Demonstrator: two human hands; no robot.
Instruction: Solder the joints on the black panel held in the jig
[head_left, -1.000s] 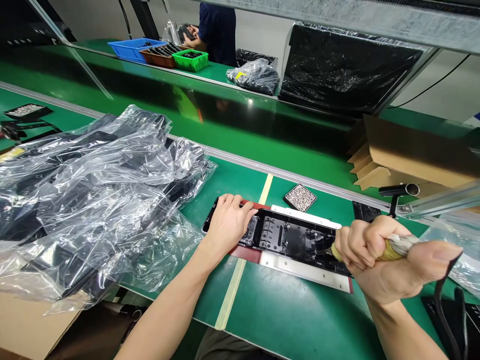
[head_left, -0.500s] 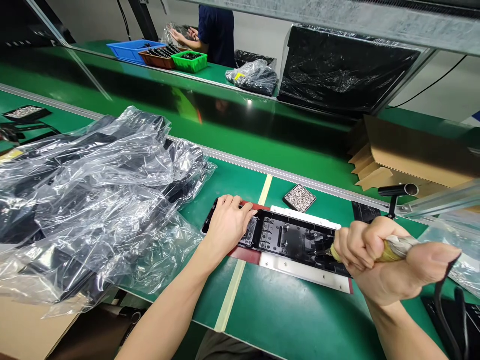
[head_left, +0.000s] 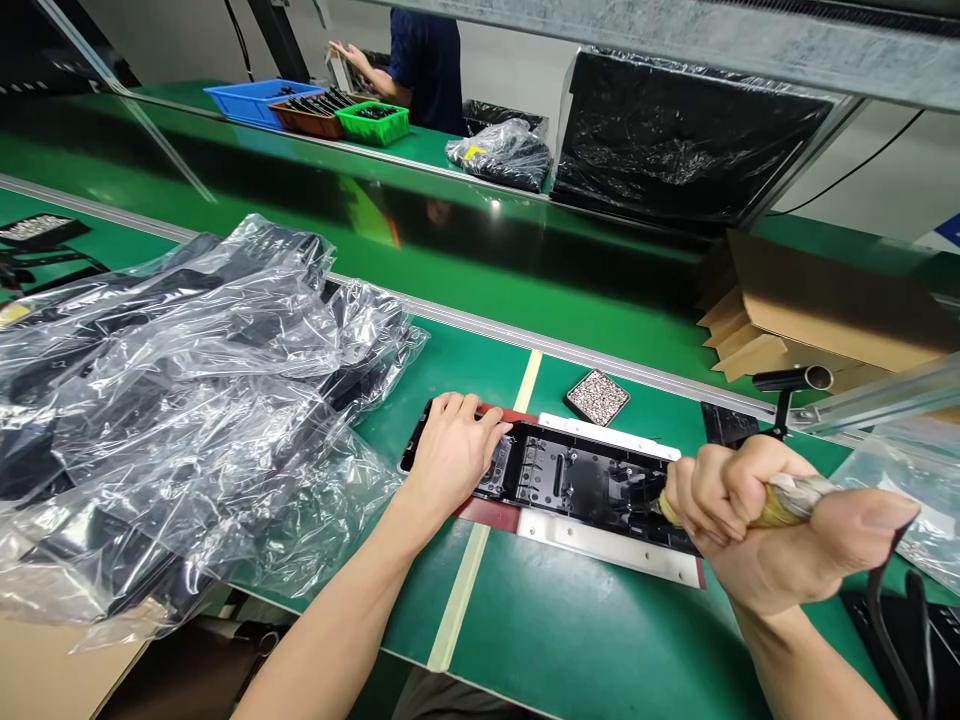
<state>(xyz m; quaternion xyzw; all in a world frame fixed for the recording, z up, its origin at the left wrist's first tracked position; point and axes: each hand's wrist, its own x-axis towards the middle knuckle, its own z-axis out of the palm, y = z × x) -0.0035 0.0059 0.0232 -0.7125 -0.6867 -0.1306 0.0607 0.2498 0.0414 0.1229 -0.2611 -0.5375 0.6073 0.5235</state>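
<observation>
A long black plastic housing lies open side up in a white and red fixture, showing ribs and screw posts inside. My left hand grips its left end, the fingers curled over the far edge and covering part of it. My right hand is closed around a corded electric screwdriver with a yellowish taped handle. The tool points down at the right part of the housing; its tip is hard to see there. Behind the fixture sits a small box of screws.
Clear bags of black parts fill the left side. At the right back are cardboard and a metal tube on a stand. Across the green belt, a person in dark blue stands near blue, brown and green bins.
My hands, the screwdriver and the housing keep nearly the same positions; the view shifts slightly. Across the belt, the other person's hands have moved left, now near a pale object.
</observation>
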